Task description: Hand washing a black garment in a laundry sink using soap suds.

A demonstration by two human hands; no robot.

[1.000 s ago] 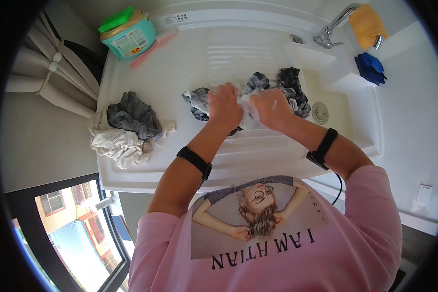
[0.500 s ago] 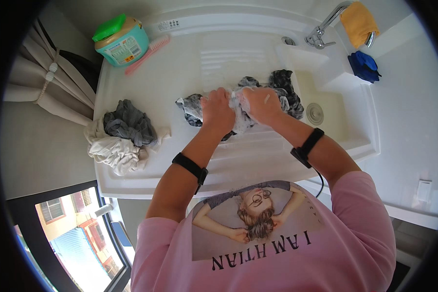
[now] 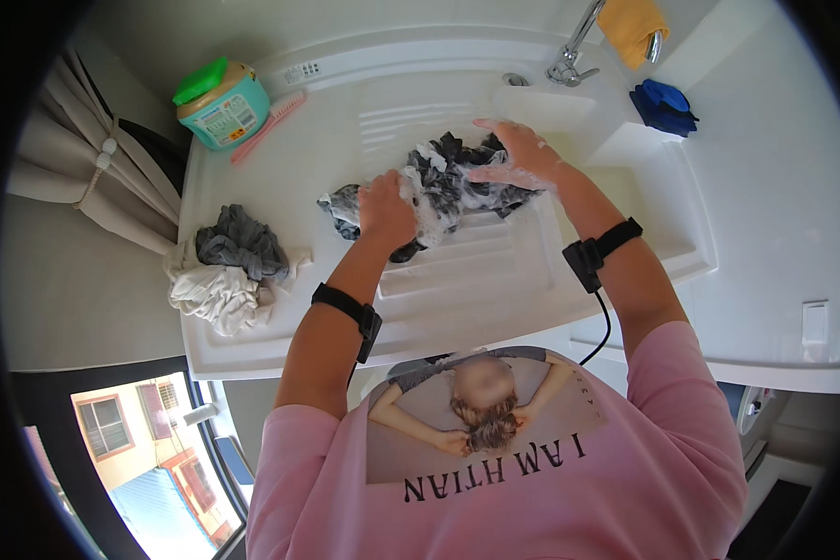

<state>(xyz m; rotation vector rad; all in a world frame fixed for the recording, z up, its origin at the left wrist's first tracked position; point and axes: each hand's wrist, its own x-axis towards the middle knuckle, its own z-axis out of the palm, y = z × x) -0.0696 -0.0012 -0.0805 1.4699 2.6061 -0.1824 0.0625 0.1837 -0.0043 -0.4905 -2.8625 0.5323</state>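
A wet, soapy black-and-white patterned garment (image 3: 450,187) lies bunched on the ribbed washboard part of a white laundry sink (image 3: 364,327). My left hand (image 3: 385,210) presses on its left end, fingers curled over the cloth and flecked with suds. At the right end, my right hand (image 3: 525,159) is spread wide, thumb and fingers well apart; suds cling to it. Its thumb lies over the cloth, while the other fingers reach past the garment's far side. White foam covers the middle of the cloth between both hands.
Grey cloth (image 3: 243,241) and white cloth (image 3: 219,294) lie piled on the left. Behind them stand a teal detergent tub (image 3: 224,112) and a pink brush (image 3: 269,128). A chrome faucet (image 3: 567,67), yellow cloth (image 3: 633,28) and blue folded cloth (image 3: 663,107) are at the back right.
My hands have moved apart. The right hand has loosened from the bunched cloth and spread its fingers; the garment has spread out in the middle. The view has shifted slightly.
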